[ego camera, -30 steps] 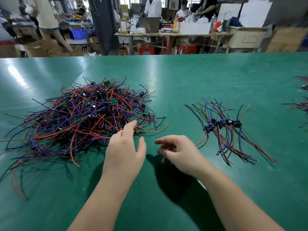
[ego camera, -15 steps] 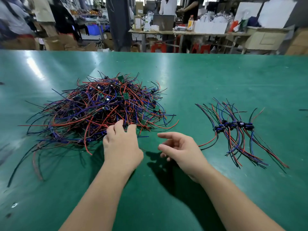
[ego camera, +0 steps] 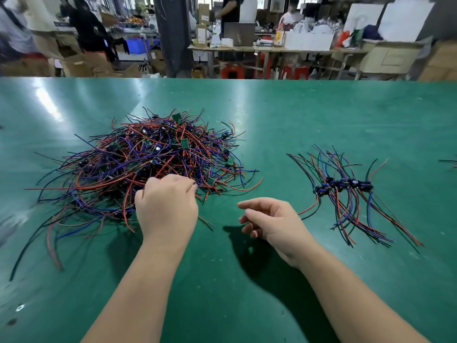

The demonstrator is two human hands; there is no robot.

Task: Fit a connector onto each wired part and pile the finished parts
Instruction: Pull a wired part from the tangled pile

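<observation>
surface [ego camera: 296, 115]: green, carries all items noted below.

heap of wired parts [ego camera: 138, 164]: landmark for this report. a large loose tangle of red, blue and black leads with small boards caught among them. judged light and soft as a mass. the leads are limp and interlocked, so one part pulled out is likely to drag its neighbours along.

finished pile [ego camera: 346, 191]: well to the right of the heap and apart from it. a short row of parts lying side by side, leads fanned out on both sides.

left hand [ego camera: 168, 209]: at the near edge of the heap, knuckles up, fingers curled down among the leads. the fingertips are hidden, so i cannot tell whether a lead is pinched.

right hand [ego camera: 269, 221]: just right of the heap's near edge, clear of the leads, fingers loosely bent, holding nothing.

green boards [ego camera: 184, 143]: scattered over the top and right side of the heap. stiff, small and probably fragile at the solder joints. judged the better place to take hold, by the edges, since a pull on a lead loads the joint.

connectors [ego camera: 356, 184]: dark, seated in a line across the finished pile. rigid. no loose connector can be made out near the heap.
</observation>
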